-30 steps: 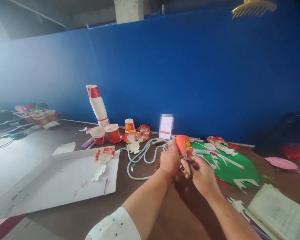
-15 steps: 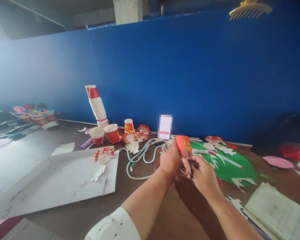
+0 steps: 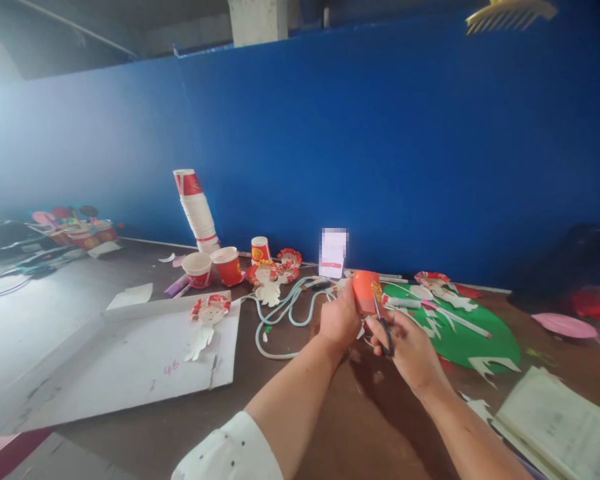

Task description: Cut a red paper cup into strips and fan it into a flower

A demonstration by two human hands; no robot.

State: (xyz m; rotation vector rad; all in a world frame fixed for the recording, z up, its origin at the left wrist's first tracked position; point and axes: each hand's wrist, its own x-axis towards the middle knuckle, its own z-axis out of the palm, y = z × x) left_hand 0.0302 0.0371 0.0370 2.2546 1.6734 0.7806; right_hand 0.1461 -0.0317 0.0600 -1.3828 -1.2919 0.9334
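My left hand (image 3: pixel 341 321) grips a red paper cup (image 3: pixel 365 291) with yellow print, holding it up over the table from its left side. In my right hand (image 3: pixel 405 343) are scissors (image 3: pixel 387 337) with dark handles, my fingers closed round them. Their blades point up and lie against the cup's right side, by the yellow print. Just behind the cup is a round green sheet (image 3: pixel 473 333) with a white pen (image 3: pixel 465 320) on it. Left of my left hand runs a loop of pale blue cable (image 3: pixel 260 333).
A leaning stack of paper cups (image 3: pixel 198 213) rises by the blue wall (image 3: pixel 330 133). Paper dolls with red curled hair (image 3: pixel 210 310) lie about, one on a white board (image 3: pixel 145 367). A notebook (image 3: pixel 565 413) lies at right, near paper scraps. A phone (image 3: pixel 333 253) stands upright at the back.
The scissors have shifted slightly on the cup's right side, and their handles look more spread. Both hands keep their holds. The whole view has shifted a little.
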